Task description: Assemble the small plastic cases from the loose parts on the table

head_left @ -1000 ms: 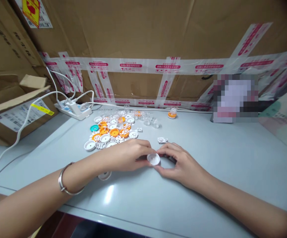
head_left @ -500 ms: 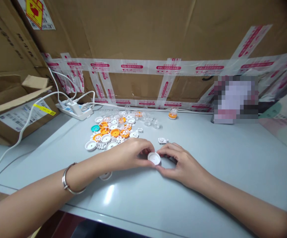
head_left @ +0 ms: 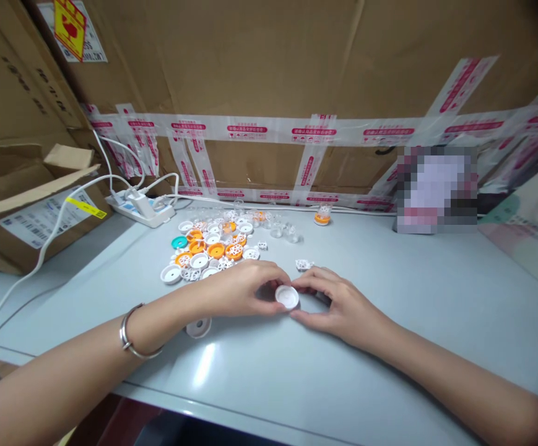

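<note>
Both my hands meet over the grey table (head_left: 389,384) around a small round white cap (head_left: 287,297). My left hand (head_left: 236,290) pinches its left side with thumb and fingers. My right hand (head_left: 338,305) grips its right side, fingers curled. A silver bracelet (head_left: 132,334) sits on my left wrist. Under my left forearm lies another white round part (head_left: 199,326). A small white lattice piece (head_left: 304,264) rests just beyond my right fingers.
A pile of white, orange and clear small parts (head_left: 213,244), with one teal cap (head_left: 179,242), lies behind my left hand. One orange-based assembled piece (head_left: 322,216) stands at the back. A white power strip (head_left: 143,207) with cables and cardboard boxes (head_left: 22,210) border the left; taped cardboard walls the rear.
Both hands stay on the white cap with only slight finger shifts; the view has drifted a little.
</note>
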`<action>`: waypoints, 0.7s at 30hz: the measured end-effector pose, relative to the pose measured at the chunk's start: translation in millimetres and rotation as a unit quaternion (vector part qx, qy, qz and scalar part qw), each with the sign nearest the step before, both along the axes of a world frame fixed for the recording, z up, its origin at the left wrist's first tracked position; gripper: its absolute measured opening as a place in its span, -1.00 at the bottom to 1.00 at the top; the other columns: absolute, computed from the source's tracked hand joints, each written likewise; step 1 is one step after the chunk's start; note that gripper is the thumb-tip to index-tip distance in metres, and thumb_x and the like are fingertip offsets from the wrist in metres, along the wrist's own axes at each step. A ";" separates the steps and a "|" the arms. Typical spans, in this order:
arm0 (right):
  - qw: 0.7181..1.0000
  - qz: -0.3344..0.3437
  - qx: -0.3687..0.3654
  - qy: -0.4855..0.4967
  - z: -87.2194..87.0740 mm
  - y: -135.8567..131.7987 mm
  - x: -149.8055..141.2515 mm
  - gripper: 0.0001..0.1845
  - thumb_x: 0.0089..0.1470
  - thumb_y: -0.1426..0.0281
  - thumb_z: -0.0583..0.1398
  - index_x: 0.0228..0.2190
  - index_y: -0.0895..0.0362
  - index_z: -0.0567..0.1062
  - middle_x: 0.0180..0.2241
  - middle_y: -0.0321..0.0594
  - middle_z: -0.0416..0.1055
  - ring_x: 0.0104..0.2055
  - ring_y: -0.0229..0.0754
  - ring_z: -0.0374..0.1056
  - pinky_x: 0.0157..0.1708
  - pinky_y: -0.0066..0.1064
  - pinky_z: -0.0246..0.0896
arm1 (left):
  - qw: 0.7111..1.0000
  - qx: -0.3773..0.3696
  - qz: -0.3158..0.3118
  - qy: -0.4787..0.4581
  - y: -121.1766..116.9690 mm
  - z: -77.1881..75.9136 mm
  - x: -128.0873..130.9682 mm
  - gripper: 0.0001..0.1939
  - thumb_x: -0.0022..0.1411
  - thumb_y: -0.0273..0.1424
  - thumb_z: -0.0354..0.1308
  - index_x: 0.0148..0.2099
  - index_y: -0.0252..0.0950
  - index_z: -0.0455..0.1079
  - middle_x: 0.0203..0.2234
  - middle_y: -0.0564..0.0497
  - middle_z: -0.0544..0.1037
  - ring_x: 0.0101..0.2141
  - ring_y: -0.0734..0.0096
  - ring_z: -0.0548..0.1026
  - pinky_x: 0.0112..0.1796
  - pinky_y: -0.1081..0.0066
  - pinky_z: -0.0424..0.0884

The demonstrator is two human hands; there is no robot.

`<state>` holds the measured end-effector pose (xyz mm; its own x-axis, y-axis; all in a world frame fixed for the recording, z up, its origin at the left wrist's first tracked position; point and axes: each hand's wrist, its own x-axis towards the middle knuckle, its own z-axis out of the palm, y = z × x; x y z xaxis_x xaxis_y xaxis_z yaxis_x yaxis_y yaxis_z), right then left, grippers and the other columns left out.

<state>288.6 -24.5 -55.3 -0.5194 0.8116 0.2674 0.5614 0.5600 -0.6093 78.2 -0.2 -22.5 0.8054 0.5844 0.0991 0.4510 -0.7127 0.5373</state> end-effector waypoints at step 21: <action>0.994 -0.106 -0.005 -0.036 -4.8 35.8 23.1 -0.72 0.03 0.21 0.17 -0.24 0.07 0.53 -0.34 -0.21 0.35 -0.29 -0.15 0.32 -0.30 -0.32 0.25 | 0.997 -0.003 0.070 -0.038 6.2 0.4 -6.0 -0.63 0.18 -0.20 0.12 -0.03 -0.30 0.36 -0.20 -0.06 0.50 -0.20 0.36 0.44 -0.17 0.38 0.32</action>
